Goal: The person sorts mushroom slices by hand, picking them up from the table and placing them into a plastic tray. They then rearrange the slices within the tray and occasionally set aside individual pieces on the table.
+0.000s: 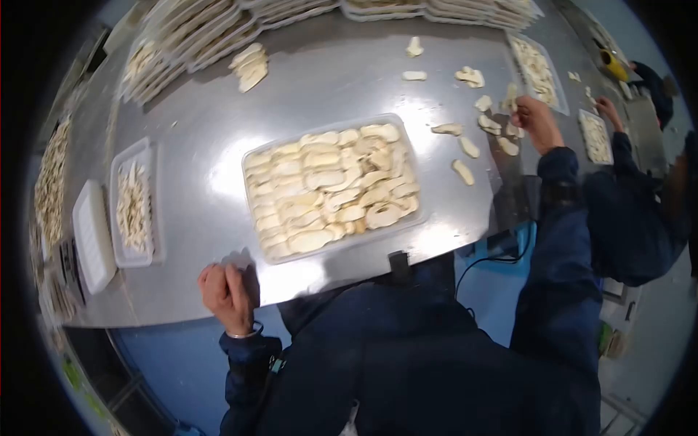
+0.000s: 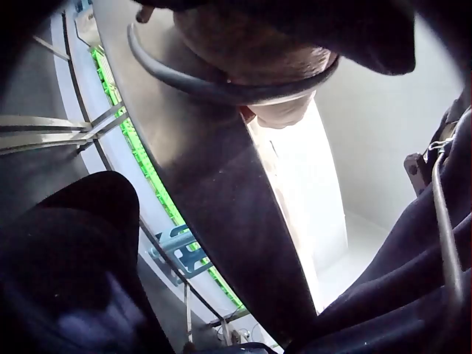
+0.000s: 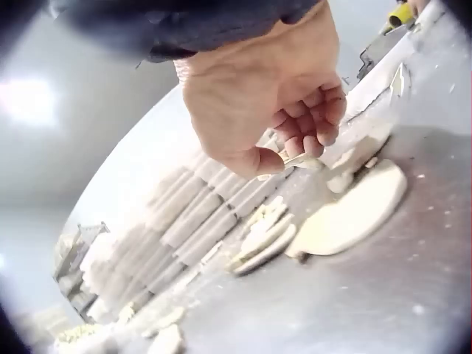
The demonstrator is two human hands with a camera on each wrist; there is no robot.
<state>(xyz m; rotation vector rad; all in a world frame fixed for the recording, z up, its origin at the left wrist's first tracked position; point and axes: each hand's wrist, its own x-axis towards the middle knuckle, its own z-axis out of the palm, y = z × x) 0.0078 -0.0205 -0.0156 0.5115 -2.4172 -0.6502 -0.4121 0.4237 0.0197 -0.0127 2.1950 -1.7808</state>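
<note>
At the right of the head view, the right hand (image 1: 538,123) pinches a pale slice (image 1: 511,96) above several loose slices on the steel table. The right wrist view shows the same hand (image 3: 265,96) with thumb and fingertips on a thin slice (image 3: 301,161), over a large flat slice (image 3: 352,210). A clear tray (image 1: 331,253) filled with overlapping rows of slices lies at the middle. The left hand (image 1: 227,296) rests loosely curled at the table's front edge, holding nothing visible. In the left wrist view its fingers are hidden.
Stacked filled trays (image 1: 211,36) line the back. A tray of small pieces (image 1: 134,207) and a white lid-like tray (image 1: 93,236) lie at left. Another filled tray (image 1: 536,73) stands back right. A second person's hand (image 1: 609,112) is beside a small tray (image 1: 596,138) at far right.
</note>
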